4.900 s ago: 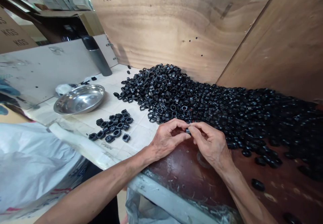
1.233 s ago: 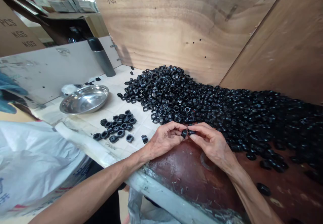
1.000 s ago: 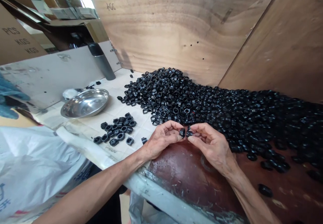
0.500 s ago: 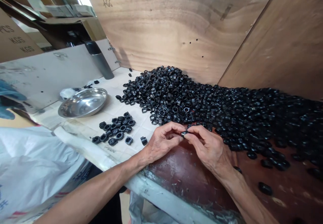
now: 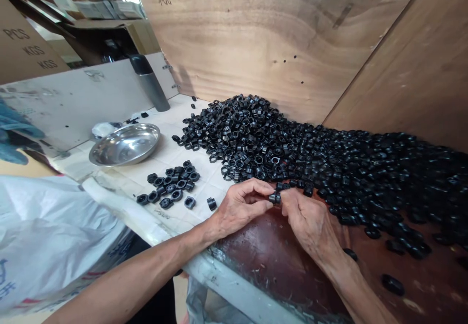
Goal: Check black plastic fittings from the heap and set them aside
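Between my two hands sits a small black ring-shaped plastic part (image 5: 274, 198), just above the brown table surface. My left hand (image 5: 243, 201) pinches its left side between thumb and fingers. On its other side, my right hand (image 5: 306, 214) is closed, with bent fingers pressed against the part; its fingertips are partly hidden. Behind the hands rises a large pile of black ring parts (image 5: 248, 134), spreading far to the right. A smaller group of black fittings (image 5: 177, 183) lies left of my left hand, and a single black fitting (image 5: 211, 203) rests close to that wrist.
A shallow steel bowl (image 5: 126, 146) stands at the left, near a grey bottle (image 5: 151, 85). Wooden boards (image 5: 256, 41) wall off the back. A white sack (image 5: 47, 246) hangs by the table's left front edge. Loose black parts (image 5: 393, 284) lie at the right.
My right hand has turned and its fingers have curled in more against the part. The left hand keeps its pinch. The whole view has shifted slightly.
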`<state>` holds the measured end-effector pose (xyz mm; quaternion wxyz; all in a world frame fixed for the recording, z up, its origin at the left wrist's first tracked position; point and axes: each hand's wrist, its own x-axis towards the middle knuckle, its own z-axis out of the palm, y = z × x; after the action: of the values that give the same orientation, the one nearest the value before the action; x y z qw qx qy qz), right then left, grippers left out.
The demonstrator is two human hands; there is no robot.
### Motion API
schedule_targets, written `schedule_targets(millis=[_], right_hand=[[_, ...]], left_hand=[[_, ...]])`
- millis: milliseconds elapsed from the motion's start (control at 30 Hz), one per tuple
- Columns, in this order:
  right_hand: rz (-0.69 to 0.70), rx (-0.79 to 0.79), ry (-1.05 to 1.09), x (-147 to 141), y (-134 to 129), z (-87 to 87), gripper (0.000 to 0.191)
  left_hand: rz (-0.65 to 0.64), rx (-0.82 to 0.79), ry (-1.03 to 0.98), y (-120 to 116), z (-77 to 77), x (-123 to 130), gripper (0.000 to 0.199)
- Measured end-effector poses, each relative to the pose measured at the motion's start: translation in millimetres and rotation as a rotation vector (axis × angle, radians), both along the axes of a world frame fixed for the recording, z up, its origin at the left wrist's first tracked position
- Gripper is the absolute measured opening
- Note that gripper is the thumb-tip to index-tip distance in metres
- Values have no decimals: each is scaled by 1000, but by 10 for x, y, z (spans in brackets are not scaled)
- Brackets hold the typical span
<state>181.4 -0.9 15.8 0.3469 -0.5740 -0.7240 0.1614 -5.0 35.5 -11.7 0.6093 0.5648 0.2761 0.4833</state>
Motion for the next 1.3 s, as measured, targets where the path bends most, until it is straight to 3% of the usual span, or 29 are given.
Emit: schedule_targets(millis=[67,167,300,400,533,667,833,967,1067,1200,1300], right_hand=[[23,-17,29,-2,-7,47,37],[71,-51,29,6,-16,91,48],[71,-69,119,21,-15,89,34],[100,-97,106,26,-12,83,42],[70,-89,167,30,-5,62,24],[47,-118,104,36,9,21,37],[89,-126,212,26,10,3,21],[24,-167,134,10,-6,40,41],[53,-142,149,8,-6,47,31],[18,-119,129,23,2,27,37],[16,-144,198,34,3,17,27]], left_hand=[[20,-10,6,10,0,-3,20],[44,-18,10,22,-1,-10,19],[32,-19,-10,22,0,-11,18],[50,-20,6,17,11,-6,19],[45,-23,6,16,27,1,19],[36,-17,2,15,27,1,18],[8,-35,-25,2,1,0,17],[-4,-28,-20,-5,-9,9,18],[7,-27,-27,-1,-5,11,18],[0,-24,-29,1,-3,8,18],[-8,-29,-17,-6,-5,6,19]])
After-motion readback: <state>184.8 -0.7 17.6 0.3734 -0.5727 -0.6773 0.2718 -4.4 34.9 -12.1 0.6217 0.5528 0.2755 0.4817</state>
